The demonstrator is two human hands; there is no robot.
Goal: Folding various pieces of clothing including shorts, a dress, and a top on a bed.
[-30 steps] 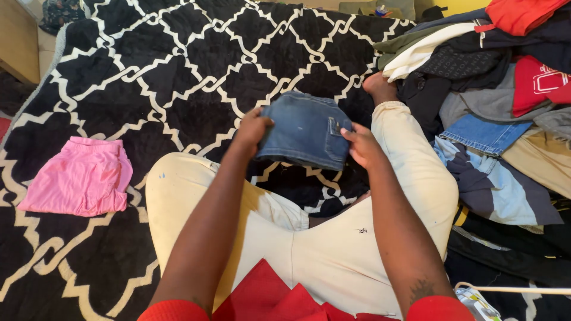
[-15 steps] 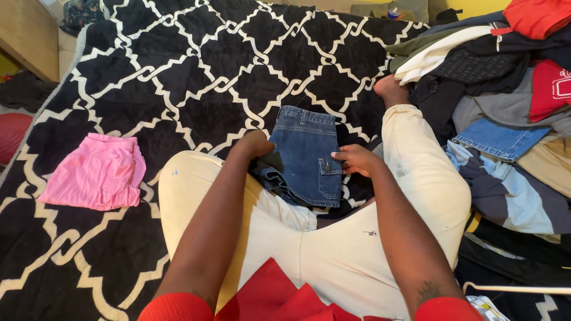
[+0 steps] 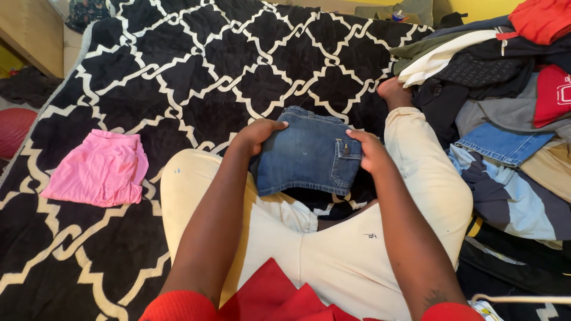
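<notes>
A small blue denim garment [image 3: 303, 154], folded into a rough rectangle with a pocket showing, lies between my legs on the rug. My left hand [image 3: 257, 134] grips its upper left edge. My right hand [image 3: 370, 150] holds its right side by the pocket. My cream trouser legs [image 3: 333, 249] frame it on both sides, and my bare foot [image 3: 394, 92] shows beyond the right knee.
A folded pink garment [image 3: 98, 169] lies on the black-and-white patterned rug [image 3: 178, 65] at left. A heap of mixed clothes [image 3: 505, 119] fills the right side. A wooden furniture edge [image 3: 30, 30] stands at top left, and a red round object [image 3: 13, 128] sits by the rug's left edge.
The denim piece has gone from held up and spread, to partly folded, to a flatter folded rectangle lying between my legs. Both hands shifted to its sides.
</notes>
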